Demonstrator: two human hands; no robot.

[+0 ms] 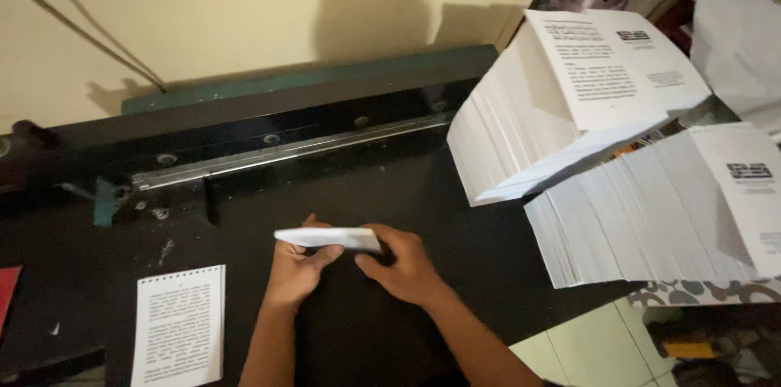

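Both my hands hold a small stack of white paper sheets (329,237) seen edge-on, just above a black paper-cutter bed (390,192). My left hand (294,266) pinches the stack's left end from below. At the right end, my right hand (403,263) grips it with curled fingers. The stack lies level, a little in front of the cutter's metal clamp bar (285,153).
A printed sheet with punched holes (180,326) lies on the bed at the left. Two tall leaning stacks of printed white paper (561,102) (667,216) stand at the right. A cream wall (244,4) rises behind the cutter. Tiled floor (586,346) shows at the lower right.
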